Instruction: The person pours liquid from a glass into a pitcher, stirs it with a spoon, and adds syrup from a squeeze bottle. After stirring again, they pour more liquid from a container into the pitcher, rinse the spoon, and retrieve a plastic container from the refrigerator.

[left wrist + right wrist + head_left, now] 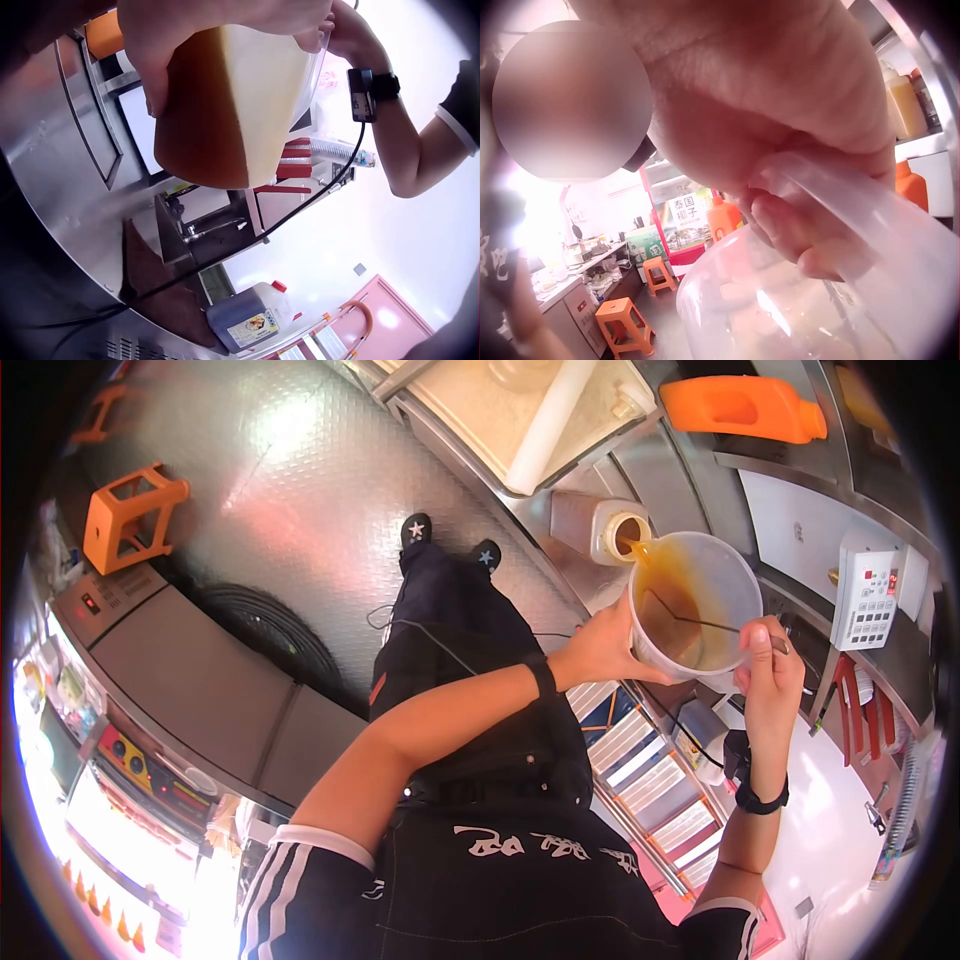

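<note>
Both hands hold a clear plastic pitcher (738,585), tilted toward a wide-mouthed plastic container (578,525) on the steel counter. Amber-brown liquid (655,560) runs over the pitcher's lip at the container's mouth. My left hand (603,645) grips the pitcher's side near its base; the left wrist view shows fingers on the wall of the pitcher (202,112), with brown liquid inside. With curled fingers, my right hand (772,665) holds the handle side, and the right wrist view shows the handle (817,187) under the palm. A thin dark rod (700,623) lies across the pitcher's opening.
An orange jug (740,408) lies beyond the container, near a pale tray (480,405). At right stands a white keypad device (865,595). An orange stool (130,520) and coiled black hose (270,625) are on the floor. A dark cable (247,251) crosses near the left wrist.
</note>
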Tool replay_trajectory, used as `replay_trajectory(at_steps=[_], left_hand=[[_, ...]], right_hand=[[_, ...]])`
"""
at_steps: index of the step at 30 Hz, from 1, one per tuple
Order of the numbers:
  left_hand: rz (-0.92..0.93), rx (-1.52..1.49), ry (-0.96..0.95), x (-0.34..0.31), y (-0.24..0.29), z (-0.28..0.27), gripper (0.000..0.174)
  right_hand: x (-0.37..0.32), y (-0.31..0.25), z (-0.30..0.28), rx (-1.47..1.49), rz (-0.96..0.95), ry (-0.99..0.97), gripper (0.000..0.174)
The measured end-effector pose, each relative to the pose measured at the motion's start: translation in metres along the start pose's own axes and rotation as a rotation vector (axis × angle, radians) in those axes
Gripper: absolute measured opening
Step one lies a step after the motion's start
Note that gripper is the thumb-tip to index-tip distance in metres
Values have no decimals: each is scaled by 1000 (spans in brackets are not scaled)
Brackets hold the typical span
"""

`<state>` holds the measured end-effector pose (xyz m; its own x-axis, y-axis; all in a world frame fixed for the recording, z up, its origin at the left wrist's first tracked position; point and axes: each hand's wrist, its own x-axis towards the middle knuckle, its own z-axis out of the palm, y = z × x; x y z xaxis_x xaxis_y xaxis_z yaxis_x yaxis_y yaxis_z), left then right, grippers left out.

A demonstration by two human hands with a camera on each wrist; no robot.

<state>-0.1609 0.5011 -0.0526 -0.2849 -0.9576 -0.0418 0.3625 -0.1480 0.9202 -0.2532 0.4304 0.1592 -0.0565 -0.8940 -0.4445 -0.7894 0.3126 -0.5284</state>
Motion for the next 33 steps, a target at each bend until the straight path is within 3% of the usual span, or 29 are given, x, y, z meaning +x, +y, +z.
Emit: replay_trajectory(at_steps=[1, 3, 7, 9, 19, 22, 33], left_hand=[[-2, 4, -4, -1, 0, -2, 122], [-46, 27, -15, -2, 1, -5, 96], [-58, 101, -2, 1, 3, -11, 101], [-74, 108, 12, 2, 7, -16, 123], [-38, 229, 51, 2, 9, -23, 118], [-119, 303, 18, -8, 17, -35, 116], [-238, 511, -18, -28, 24, -60, 78]], right_hand=[[0, 6, 0, 27, 2, 2, 35], [1, 15, 0, 58, 5, 6, 35], [1, 34, 0, 131, -26, 15, 34], [2, 44, 1, 158, -29, 11, 34], [6, 74, 8, 162, -59, 50, 31], [7, 80, 12, 171, -70, 77, 30], [9, 90, 6, 55, -129, 124, 26]])
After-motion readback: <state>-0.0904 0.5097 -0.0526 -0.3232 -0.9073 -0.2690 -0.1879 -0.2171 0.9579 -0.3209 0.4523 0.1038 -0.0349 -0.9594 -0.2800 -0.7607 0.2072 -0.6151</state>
